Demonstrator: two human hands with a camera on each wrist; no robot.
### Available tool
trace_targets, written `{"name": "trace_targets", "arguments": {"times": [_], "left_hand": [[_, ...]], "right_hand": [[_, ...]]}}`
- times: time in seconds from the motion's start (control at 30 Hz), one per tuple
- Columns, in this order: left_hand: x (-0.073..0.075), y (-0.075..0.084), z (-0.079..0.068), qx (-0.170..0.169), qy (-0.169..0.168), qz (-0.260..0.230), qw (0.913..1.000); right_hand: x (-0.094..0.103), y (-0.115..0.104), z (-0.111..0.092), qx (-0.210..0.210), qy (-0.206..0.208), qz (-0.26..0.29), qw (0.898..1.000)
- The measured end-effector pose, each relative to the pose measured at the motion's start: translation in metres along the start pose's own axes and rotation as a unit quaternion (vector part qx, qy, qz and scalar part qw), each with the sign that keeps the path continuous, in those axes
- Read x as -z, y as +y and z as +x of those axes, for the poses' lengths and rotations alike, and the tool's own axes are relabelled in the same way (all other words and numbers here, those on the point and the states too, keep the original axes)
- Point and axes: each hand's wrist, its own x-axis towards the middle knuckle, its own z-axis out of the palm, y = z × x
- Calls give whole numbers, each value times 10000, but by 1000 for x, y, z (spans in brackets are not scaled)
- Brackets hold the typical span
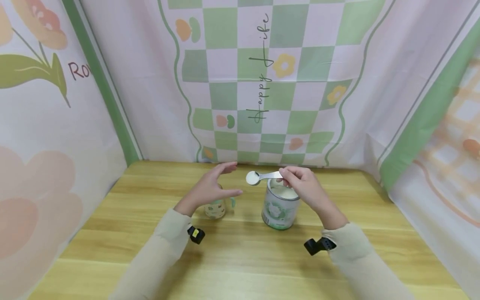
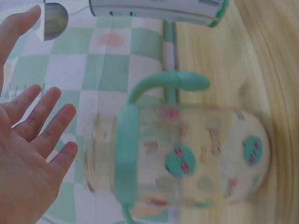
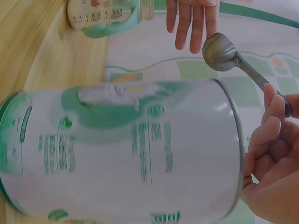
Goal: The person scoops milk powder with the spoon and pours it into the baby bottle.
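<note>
My right hand (image 1: 305, 187) pinches the handle of a metal measuring spoon (image 1: 253, 178), whose bowl is heaped with white powder. The spoon is held level, its bowl just left of the rim of a white and green milk powder can (image 1: 279, 212). That can stands uncovered, with pale powder inside. My left hand (image 1: 210, 187) is held with fingers spread and thumb apart, holding nothing, above a baby bottle (image 1: 214, 210). In the left wrist view the clear bottle (image 2: 187, 154) has a mint-green collar with curved handles (image 2: 163, 84), no cap on its neck, and a pale layer at its bottom.
Both vessels stand on a wooden table (image 1: 240, 258), the bottle left of the can. Behind it hangs a checked green and white cloth (image 1: 255, 83), with printed cloth also at the left and right sides. Each wrist wears a small black camera (image 1: 196, 234).
</note>
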Motion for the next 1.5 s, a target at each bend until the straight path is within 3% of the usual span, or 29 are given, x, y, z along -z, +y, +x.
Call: {"name": "trace_targets", "arguments": {"times": [0.3, 0.7, 1.17, 1.5], "left_hand": [[9, -20, -19, 265, 4, -46, 9996], [7, -50, -37, 722, 202, -253, 9969], [3, -61, -46, 1360, 197, -722, 9879], [-3, -69, -48, 1449, 319, -1018, 9837]], "right_hand": [[-20, -8, 6, 208, -156, 5, 9997], [-42, -20, 13, 262, -285, -191, 9991], [-66, -26, 19, 753, -475, -500, 9948], [-82, -26, 21, 1171, -270, -828, 9893]]}}
